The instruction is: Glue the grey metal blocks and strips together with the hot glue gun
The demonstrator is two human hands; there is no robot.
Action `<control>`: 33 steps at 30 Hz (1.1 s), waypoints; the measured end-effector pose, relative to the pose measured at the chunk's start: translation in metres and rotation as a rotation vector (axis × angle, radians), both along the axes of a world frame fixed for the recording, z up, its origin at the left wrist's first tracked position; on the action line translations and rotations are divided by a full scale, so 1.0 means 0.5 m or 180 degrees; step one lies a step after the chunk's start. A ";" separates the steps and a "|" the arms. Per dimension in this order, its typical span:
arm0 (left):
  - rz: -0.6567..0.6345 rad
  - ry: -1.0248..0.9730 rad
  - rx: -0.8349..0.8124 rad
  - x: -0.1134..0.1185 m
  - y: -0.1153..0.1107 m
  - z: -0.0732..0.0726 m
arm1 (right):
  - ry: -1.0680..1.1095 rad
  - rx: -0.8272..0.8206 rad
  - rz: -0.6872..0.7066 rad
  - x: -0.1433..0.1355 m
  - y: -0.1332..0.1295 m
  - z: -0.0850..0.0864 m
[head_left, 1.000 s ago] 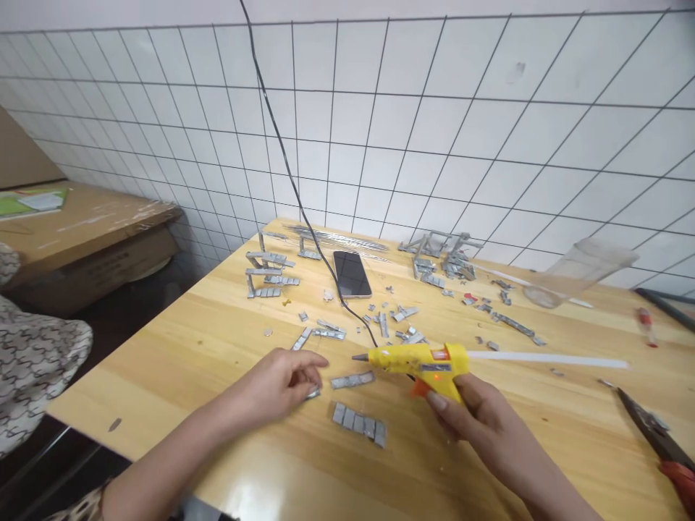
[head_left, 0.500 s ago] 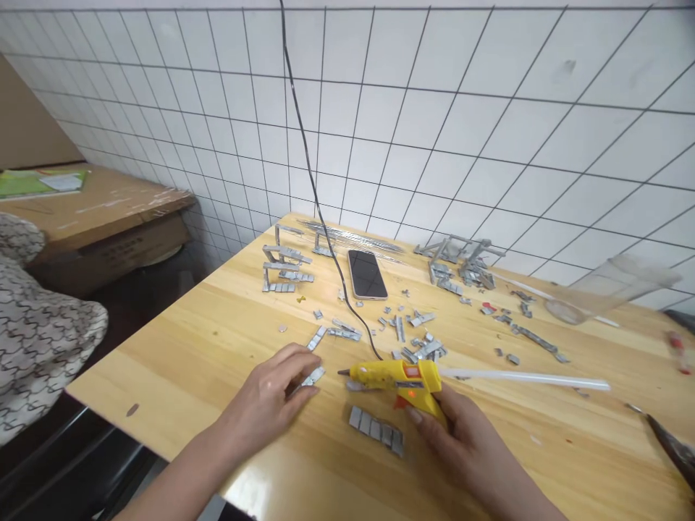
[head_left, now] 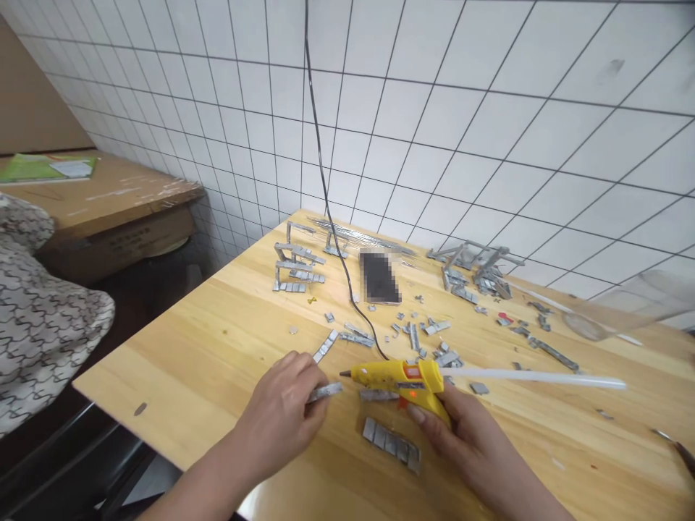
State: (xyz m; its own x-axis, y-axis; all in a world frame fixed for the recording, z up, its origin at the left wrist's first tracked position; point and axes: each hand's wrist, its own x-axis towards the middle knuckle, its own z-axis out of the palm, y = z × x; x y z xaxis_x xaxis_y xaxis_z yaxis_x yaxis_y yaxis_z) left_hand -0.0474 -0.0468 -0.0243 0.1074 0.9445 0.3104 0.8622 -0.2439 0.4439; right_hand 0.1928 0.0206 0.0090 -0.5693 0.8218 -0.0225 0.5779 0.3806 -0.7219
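My left hand pinches a short grey strip, whose free end points right toward the glue gun's nozzle without touching it. My right hand is wrapped round the handle of a yellow glue gun, and a long clear glue stick sticks out of its back. Below the gun lies a segmented grey piece. Another grey strip lies partly under the gun. Just beyond my left hand is a narrow segmented strip.
A phone lies mid-table near a hanging black cable. Grey frame-like pieces stand at the back left, others at the back right. Small grey scraps are scattered between. A clear cup lies at the right.
My left hand has lifted the grey strip off the table and turned it toward the nozzle. The view has shifted slightly; the glue gun stays in my right hand.
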 end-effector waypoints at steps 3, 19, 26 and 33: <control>-0.0170 -0.0095 0.0092 0.002 0.003 -0.004 | 0.0098 0.0031 -0.0099 0.005 0.000 0.002; -0.0381 -0.0140 0.0177 -0.001 0.007 -0.017 | -0.0064 -0.0311 -0.0167 0.022 -0.006 -0.008; -0.0406 -0.0171 0.0065 0.001 0.008 -0.018 | -0.0044 -0.0345 -0.0122 0.015 -0.005 -0.004; -0.0442 -0.0152 0.0030 0.002 0.008 -0.013 | -0.0259 -0.0234 -0.0209 0.013 -0.007 0.001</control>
State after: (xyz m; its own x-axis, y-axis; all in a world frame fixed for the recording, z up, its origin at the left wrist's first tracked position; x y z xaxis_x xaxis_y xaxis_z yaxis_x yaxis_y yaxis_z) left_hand -0.0464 -0.0427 -0.0307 0.2216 0.9187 0.3270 0.7978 -0.3636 0.4809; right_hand 0.1994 0.0171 0.0093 -0.5082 0.8517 -0.1281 0.6577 0.2878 -0.6961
